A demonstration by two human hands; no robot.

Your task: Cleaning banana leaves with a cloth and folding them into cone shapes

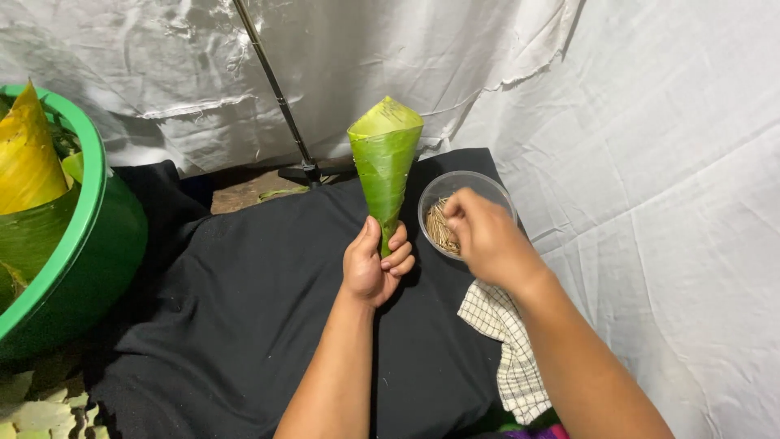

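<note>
While the left hand (375, 267) grips a rolled green banana-leaf cone (385, 159) upright, the right hand (485, 236) pinches into a clear round tub of thin wooden sticks (437, 221), so pinning the cone's seam likely follows.

The black cloth (244, 309) lies open between the green basin (97, 236) and the left hand (374, 264). Rightward, the clear bowl (479, 185) and checked towel (508, 341) crowd the way (a slanted metal rod (276, 89) stands behind).
</note>
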